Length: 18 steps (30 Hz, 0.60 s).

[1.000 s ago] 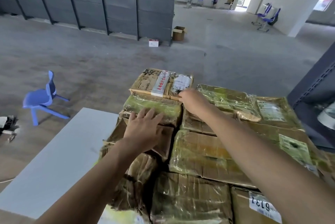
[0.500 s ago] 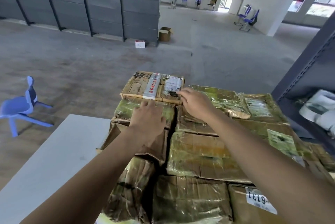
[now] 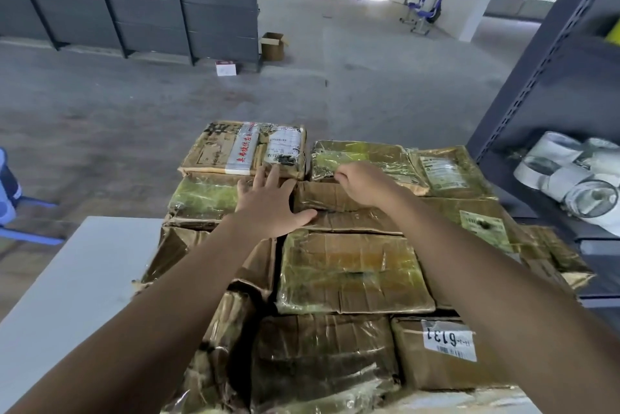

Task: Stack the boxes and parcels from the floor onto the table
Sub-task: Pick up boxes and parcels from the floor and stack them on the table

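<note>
The crushed, film-wrapped brown cardboard boxes (image 3: pixel 352 272) are sitting packed together on the white table (image 3: pixel 77 279), looking soft-cornered and slippery; lifting under opposite edges seems safest. The left hand (image 3: pixel 271 205) is lying flat, fingers straight, touching the far red-taped box (image 3: pixel 245 152). The right hand (image 3: pixel 364 184) is curling at the near edge of a green-tinted parcel (image 3: pixel 362 153); whether it is pinching the film I cannot tell. At right, a grey metal shelf (image 3: pixel 523 101) is holding white rolls (image 3: pixel 570 175).

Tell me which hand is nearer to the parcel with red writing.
Left. The left hand has its fingertips at the near edge of the parcel; the right hand is off to the right, at the next parcel.
</note>
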Tool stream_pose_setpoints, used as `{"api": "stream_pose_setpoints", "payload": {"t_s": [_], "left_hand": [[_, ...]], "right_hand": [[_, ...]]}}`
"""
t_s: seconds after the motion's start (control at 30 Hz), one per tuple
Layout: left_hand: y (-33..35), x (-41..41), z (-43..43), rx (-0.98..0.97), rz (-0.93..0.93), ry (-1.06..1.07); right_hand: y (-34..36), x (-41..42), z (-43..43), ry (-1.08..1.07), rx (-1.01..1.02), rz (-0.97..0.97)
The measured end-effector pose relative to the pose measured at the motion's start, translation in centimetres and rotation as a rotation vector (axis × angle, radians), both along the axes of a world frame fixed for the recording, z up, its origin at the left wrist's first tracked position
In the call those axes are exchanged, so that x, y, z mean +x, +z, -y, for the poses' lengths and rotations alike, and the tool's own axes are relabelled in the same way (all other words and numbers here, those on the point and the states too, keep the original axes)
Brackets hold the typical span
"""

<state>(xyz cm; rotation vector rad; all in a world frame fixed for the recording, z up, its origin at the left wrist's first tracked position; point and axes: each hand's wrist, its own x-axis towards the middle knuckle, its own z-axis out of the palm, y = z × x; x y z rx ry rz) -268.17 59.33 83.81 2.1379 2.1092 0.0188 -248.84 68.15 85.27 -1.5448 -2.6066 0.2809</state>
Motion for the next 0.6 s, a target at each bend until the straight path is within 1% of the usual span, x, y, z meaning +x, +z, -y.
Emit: {"api": "stream_pose_setpoints", "payload": {"t_s": [0.1,0.2,0.37,0.43,0.6], "left_hand": [[-0.2,0.0,-0.2,0.002,0.009,-0.001],[-0.2,0.0,-0.3,0.019,0.012,-0.003],[0.4,-0.5,0.0,0.118,0.099,0.001],[0.8,-0.7,0.3,0.154,0.108,0.004],[1.5,-1.2,1.7,0.204,0.097,0.019]], "right_hand": [[-0.2,0.3,-0.5,0.021,-0.021,-0.018],[-0.3,0.0,-0.6,0.028,-0.015,0.006],[-0.7,0.0,-0.4,0.027,0.047,-0.049],[-0.6,-0.1,-0.3,0.019,0.065,-0.059],[-0.1,-1.2,0.3,0.051,0.115,0.008]]}}
